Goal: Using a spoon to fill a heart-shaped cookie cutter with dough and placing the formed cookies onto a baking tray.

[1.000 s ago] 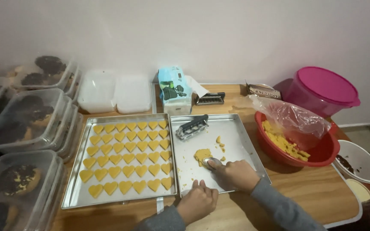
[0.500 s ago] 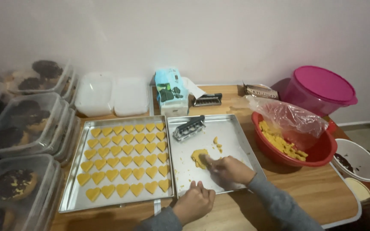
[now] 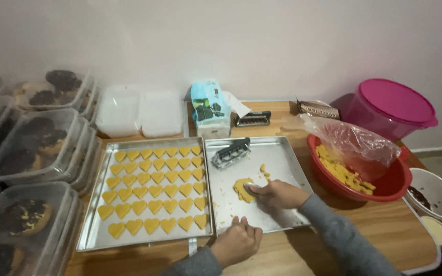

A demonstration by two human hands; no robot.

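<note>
My right hand (image 3: 278, 194) presses a small metal cutter (image 3: 249, 187) onto a flat piece of yellow dough (image 3: 241, 188) lying on the right-hand metal tray (image 3: 282, 158). My left hand (image 3: 237, 241) rests with its fingertips on that tray's near edge and holds nothing. The left-hand metal tray (image 3: 94, 232) carries several rows of yellow heart-shaped dough pieces (image 3: 154, 191). A small roller tool (image 3: 230, 152) lies at the far end of the right tray, with a few dough scraps (image 3: 265, 171) near it.
A red bowl (image 3: 384, 186) with dough bits and a clear plastic bag stands right of the trays. Behind it is a pink lidded tub (image 3: 392, 107). Stacked clear boxes of dark-topped cookies (image 3: 31, 148) fill the left. A blue-and-white carton (image 3: 209, 108) and white bowls (image 3: 438, 191) are nearby.
My right hand has moved slightly up and left onto the dough piece. The left hand has stayed at the tray's near edge.
</note>
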